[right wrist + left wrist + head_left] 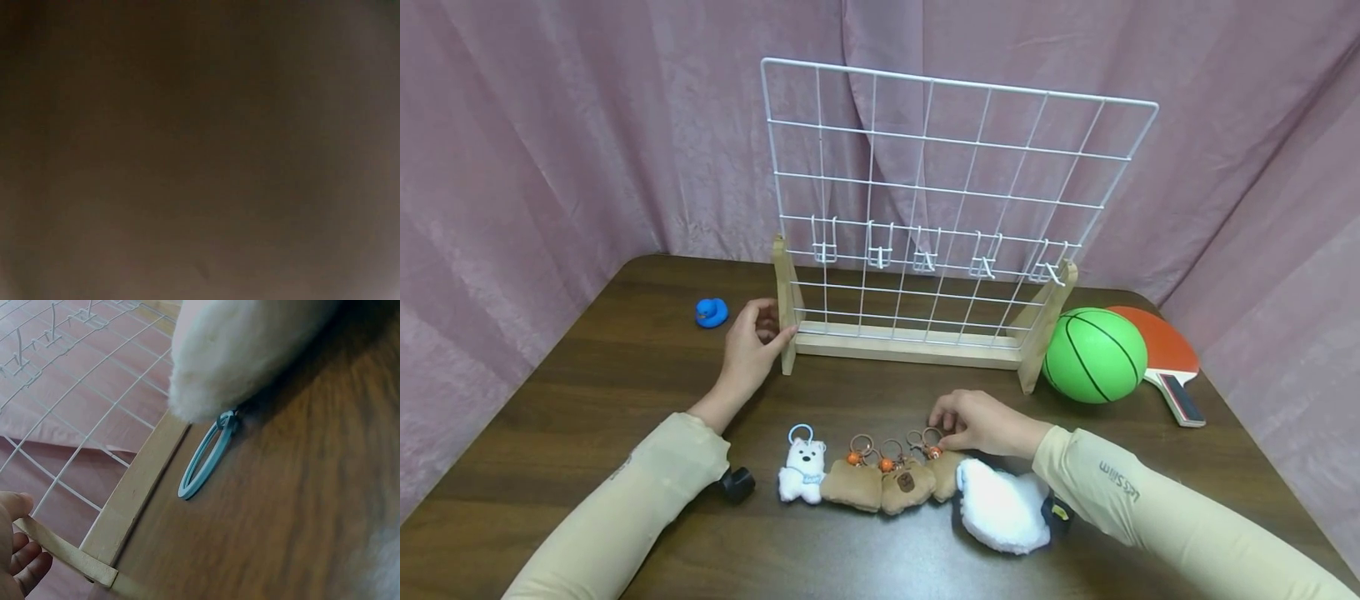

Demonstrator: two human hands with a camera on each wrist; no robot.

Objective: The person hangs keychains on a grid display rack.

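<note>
My left hand (pixel 751 342) grips the left wooden post (pixel 787 300) of a white wire grid rack (pixel 925 192), thumb in front and fingers behind. Close over the rings of a row of plush keychains is my right hand (pixel 981 421), its fingertips right at the metal ring (pixel 932 437) of the rightmost brown plush keychain (pixel 949 475); I cannot tell whether they pinch it. Two more brown plush keychains (pixel 907 487) lie to the left, then a white bear keychain (pixel 802 472) with a blue ring (pixel 205 456). A fluffy white plush (pixel 1003 508) lies below the right wrist. The right wrist view is dark and blurred.
Several white hooks (pixel 925 260) hang across the grid. A green ball (pixel 1096 356) stands against the rack's right post, with a red paddle (pixel 1157 342) behind it. Far left sits a blue rubber duck (pixel 711 312). Pink curtains (pixel 587 125) hang behind the wooden table (pixel 595 375).
</note>
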